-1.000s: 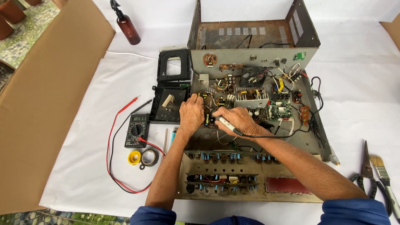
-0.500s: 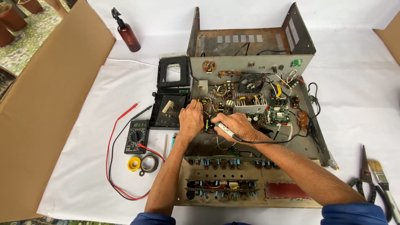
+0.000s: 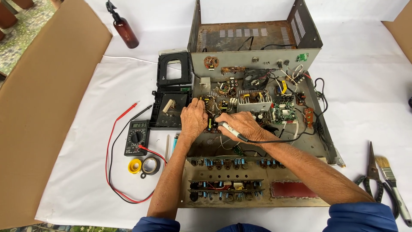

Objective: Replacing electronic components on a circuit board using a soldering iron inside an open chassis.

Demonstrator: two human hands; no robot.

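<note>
An opened metal amplifier chassis (image 3: 313, 141) lies on the white sheet, full of circuit boards and wires. My right hand (image 3: 242, 124) grips a white pen-shaped soldering iron (image 3: 231, 130), its tip aimed left at a small circuit board (image 3: 211, 103); a black cord trails from it to the right. My left hand (image 3: 193, 118) rests on the left side of that board, fingers curled over its edge. The iron's tip is hidden between my hands.
A multimeter (image 3: 136, 137) with red and black leads lies left of the chassis, two tape rolls (image 3: 143, 165) below it. A black plastic frame (image 3: 172, 90), a brown spray bottle (image 3: 124, 28), pliers (image 3: 372, 176), a paintbrush (image 3: 392, 182) and cardboard sheets (image 3: 38, 103) surround the work.
The view has shifted slightly. Both hands stay on the small board; the right hand and the iron have edged a little to the left.
</note>
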